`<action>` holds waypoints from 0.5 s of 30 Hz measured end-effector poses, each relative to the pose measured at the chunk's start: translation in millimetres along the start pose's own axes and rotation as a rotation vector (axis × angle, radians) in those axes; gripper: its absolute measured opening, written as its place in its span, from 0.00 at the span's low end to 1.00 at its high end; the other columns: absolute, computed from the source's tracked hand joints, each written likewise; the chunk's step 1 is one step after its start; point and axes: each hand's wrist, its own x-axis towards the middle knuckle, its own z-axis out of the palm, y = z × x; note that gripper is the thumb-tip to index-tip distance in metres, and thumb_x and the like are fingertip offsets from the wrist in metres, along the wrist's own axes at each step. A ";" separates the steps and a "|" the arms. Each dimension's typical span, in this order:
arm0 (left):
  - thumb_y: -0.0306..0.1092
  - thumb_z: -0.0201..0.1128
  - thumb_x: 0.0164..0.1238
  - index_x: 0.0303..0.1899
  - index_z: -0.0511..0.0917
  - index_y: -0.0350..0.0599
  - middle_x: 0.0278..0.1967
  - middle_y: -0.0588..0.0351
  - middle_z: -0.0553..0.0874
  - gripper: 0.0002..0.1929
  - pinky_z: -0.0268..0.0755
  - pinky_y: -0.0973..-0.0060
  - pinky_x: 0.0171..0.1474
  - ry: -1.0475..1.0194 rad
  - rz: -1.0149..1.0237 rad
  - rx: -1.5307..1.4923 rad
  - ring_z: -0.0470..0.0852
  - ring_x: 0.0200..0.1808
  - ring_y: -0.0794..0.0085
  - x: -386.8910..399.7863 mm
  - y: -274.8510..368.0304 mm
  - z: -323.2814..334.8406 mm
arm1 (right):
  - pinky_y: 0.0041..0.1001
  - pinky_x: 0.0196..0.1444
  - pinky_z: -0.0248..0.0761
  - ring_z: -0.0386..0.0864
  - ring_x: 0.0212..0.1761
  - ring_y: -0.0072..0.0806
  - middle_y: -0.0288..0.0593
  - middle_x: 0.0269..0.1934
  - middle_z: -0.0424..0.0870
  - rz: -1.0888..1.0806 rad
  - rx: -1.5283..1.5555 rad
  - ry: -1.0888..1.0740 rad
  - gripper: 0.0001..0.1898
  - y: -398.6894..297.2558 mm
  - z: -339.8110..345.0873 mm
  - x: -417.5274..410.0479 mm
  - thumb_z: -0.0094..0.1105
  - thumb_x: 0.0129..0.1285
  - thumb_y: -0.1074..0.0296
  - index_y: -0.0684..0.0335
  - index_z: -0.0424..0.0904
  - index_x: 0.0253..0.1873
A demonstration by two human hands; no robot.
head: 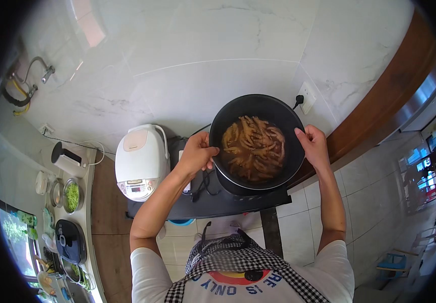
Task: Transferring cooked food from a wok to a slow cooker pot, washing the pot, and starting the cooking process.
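Observation:
A dark round cooking pot [256,103] is held up between my two hands above the right end of a black table [225,208]. Chicken feet [254,140] lie in brown liquid inside it. My left hand [197,153] grips the pot's left side, thumb against the rim. On the opposite side, my right hand [312,146] grips with its thumb at the rim and the fingers mostly hidden behind. Beneath the pot, a dark round base [227,185] shows in part; I cannot tell exactly what it is.
Left of the pot stands a white rice cooker [142,163]. A plug [298,100] sits at the wall socket [307,97]. Cables [203,187] lie on the table. The left counter holds a steel bowl of chopped greens [72,196] and a dark appliance [70,241]. A wooden door frame [384,98] rises at right.

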 end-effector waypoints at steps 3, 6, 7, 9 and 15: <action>0.21 0.61 0.58 0.29 0.69 0.42 0.17 0.60 0.75 0.07 0.58 0.84 0.12 -0.012 -0.024 0.048 0.73 0.12 0.80 38.1 -14.1 8.1 | 0.27 0.22 0.54 0.56 0.21 0.19 0.34 0.16 0.59 -0.025 -0.112 0.028 0.22 33.6 -0.3 22.6 0.63 0.64 0.64 0.65 0.60 0.22; 0.22 0.62 0.59 0.30 0.71 0.42 0.16 0.61 0.75 0.07 0.59 0.84 0.11 -0.017 -0.072 0.119 0.74 0.11 0.80 60.8 -26.0 10.9 | 0.31 0.23 0.57 0.58 0.20 0.24 0.40 0.16 0.61 -0.043 -0.184 0.060 0.22 53.6 5.1 26.4 0.63 0.63 0.63 0.67 0.62 0.23; 0.22 0.62 0.58 0.30 0.71 0.41 0.15 0.61 0.75 0.06 0.59 0.84 0.11 -0.019 -0.074 0.153 0.74 0.11 0.80 66.9 -30.9 11.7 | 0.31 0.23 0.57 0.58 0.20 0.24 0.40 0.16 0.61 -0.037 -0.184 0.061 0.22 59.0 6.4 25.8 0.63 0.63 0.63 0.67 0.62 0.23; 0.22 0.62 0.58 0.31 0.72 0.40 0.15 0.61 0.75 0.06 0.59 0.84 0.11 -0.025 -0.079 0.188 0.74 0.11 0.80 74.9 -36.3 11.1 | 0.33 0.23 0.58 0.59 0.20 0.28 0.43 0.16 0.63 -0.027 -0.224 0.051 0.22 64.3 8.6 23.3 0.63 0.63 0.63 0.68 0.62 0.23; 0.24 0.62 0.54 0.28 0.71 0.40 0.17 0.60 0.76 0.06 0.61 0.82 0.13 -0.017 -0.126 0.245 0.74 0.12 0.78 74.3 -32.5 7.2 | 0.36 0.23 0.59 0.63 0.17 0.36 0.48 0.16 0.66 -0.032 -0.339 0.016 0.21 66.7 19.9 16.6 0.64 0.63 0.62 0.68 0.64 0.23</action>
